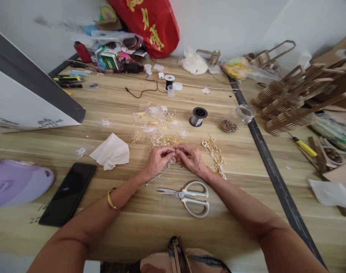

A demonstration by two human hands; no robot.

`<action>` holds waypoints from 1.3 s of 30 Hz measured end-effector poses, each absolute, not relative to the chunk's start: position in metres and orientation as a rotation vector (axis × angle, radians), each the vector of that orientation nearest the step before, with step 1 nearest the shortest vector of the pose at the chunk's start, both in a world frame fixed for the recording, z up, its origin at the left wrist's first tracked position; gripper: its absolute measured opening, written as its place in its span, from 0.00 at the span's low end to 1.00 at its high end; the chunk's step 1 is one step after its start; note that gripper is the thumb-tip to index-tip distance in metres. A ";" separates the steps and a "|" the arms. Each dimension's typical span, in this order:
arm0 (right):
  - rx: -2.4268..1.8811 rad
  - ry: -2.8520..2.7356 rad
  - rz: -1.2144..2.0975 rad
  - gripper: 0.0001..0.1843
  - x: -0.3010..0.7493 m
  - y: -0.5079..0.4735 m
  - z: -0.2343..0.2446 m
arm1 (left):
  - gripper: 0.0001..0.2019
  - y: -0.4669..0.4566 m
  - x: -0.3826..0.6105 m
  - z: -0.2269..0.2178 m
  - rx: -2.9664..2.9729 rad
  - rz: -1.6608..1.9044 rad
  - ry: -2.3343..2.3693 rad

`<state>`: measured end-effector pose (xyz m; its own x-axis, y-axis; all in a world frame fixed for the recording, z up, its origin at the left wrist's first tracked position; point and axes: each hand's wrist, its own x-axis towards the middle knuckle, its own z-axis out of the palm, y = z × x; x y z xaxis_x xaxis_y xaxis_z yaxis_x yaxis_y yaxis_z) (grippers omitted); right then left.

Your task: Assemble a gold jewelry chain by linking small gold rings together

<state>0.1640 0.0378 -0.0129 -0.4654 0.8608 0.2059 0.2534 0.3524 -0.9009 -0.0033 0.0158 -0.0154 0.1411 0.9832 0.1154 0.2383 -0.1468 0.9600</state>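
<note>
My left hand (158,161) and my right hand (191,159) meet at the middle of the table, thumbs and fingertips pinched close together. A silver beaded chain (159,174) trails from between them, down under my left wrist. What the right fingertips pinch is too small to make out. Just beyond the fingers lies a heap of gold and silver jewellery findings (164,141). Several gold and silver chains (215,155) lie to the right of my right hand. White-handled scissors (187,197) rest nearer me, with their blades pointing left.
A wire spool (198,116), a bag of coloured beads (229,126) and a clear round container (245,113) stand beyond my right hand. Left are a tissue (112,152), a black phone (68,194) and a large box (25,94). Wooden baskets (283,110) crowd the right side.
</note>
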 end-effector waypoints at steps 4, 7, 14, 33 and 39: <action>-0.949 -1.898 1.122 0.16 0.164 0.037 -0.013 | 0.08 0.016 -0.004 -0.015 1.577 1.068 1.246; -0.943 -1.915 1.080 0.15 0.164 0.036 -0.013 | 0.08 0.016 -0.004 -0.015 1.588 1.049 1.269; -0.964 -2.120 0.733 0.10 0.166 0.033 -0.014 | 0.07 0.015 -0.003 -0.012 1.632 1.042 1.288; -1.010 -2.171 0.649 0.06 0.166 0.033 -0.018 | 0.10 0.015 -0.003 -0.013 1.502 1.069 1.216; -1.039 -1.990 0.956 0.08 0.166 0.032 -0.019 | 0.09 0.017 -0.004 -0.015 1.475 1.074 1.204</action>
<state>0.1663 0.0325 -0.0194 -0.4440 0.8654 0.2322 0.3592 0.4093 -0.8387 -0.0039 0.0167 -0.0154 0.1411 0.9873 0.0729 0.1852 -0.0986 0.9777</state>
